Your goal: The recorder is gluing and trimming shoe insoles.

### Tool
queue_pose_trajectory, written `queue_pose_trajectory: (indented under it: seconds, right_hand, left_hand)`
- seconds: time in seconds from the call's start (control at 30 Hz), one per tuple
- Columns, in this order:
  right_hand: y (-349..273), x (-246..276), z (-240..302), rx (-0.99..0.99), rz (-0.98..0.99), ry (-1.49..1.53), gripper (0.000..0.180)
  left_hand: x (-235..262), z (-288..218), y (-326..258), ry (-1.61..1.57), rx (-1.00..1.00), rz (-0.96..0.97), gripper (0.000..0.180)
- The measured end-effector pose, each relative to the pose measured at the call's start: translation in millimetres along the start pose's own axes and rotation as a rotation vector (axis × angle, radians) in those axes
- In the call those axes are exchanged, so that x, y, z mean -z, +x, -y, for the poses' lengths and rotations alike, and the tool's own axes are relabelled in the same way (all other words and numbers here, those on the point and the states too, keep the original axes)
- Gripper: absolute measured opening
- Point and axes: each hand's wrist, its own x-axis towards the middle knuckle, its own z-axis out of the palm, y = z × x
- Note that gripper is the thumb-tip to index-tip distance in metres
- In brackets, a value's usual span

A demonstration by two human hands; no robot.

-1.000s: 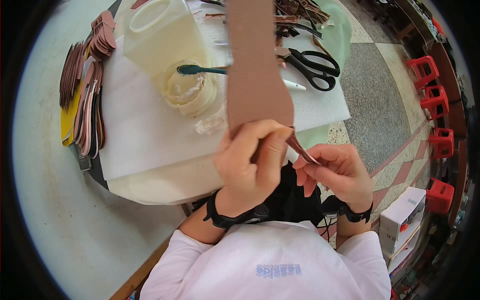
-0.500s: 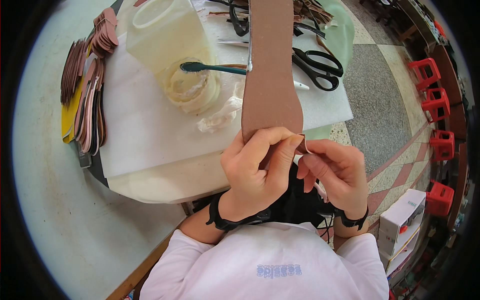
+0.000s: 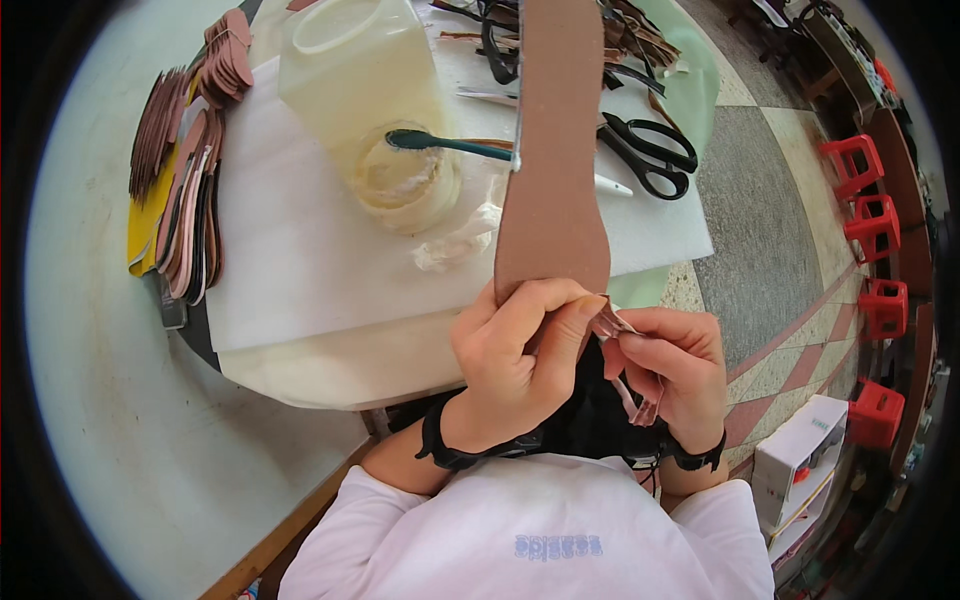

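My left hand (image 3: 520,365) is closed round the near end of a long brown insole-shaped piece (image 3: 555,210), thumb and forefinger pinching its edge. The piece points away from me over the worktable, and its far end runs out of view. Beside it, my right hand (image 3: 680,365) pinches a narrow pinkish-brown strip (image 3: 612,322) at the piece's near right edge. The strip's loose end (image 3: 645,405) hangs below my right fingers. Just left of the piece, a teal-handled brush (image 3: 450,144) lies across a jar of pale paste (image 3: 405,185).
Bundled brown pieces (image 3: 228,60) and stacked cut pieces (image 3: 195,215) lie at the left. A cloudy plastic container (image 3: 370,75) adjoins the jar. Black-handled scissors (image 3: 650,155) and dark scraps (image 3: 640,40) lie beyond my right hand. Red stools (image 3: 875,228) stand along the right.
My right hand has shifted slightly down from the piece's edge, and more of the strip shows between my hands. My left hand keeps its grip. The whole view has shifted a little.
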Motion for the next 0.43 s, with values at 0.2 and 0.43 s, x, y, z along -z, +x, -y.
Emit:
queue_pose_trajectory:
  seconds: [0.2, 0.43]
  right_hand:
    - [2.8, 4.0, -0.7, -0.101, 0.131, 0.152, 0.021]
    - [-5.5, 1.1, -10.4, 0.181, -0.035, -0.206, 0.018]
  left_hand:
    - [8.5, -2.6, -1.9, 0.009, 0.019, 0.009, 0.006]
    - [38.6, -8.6, -2.6, -0.085, 0.258, 0.161, 0.01]
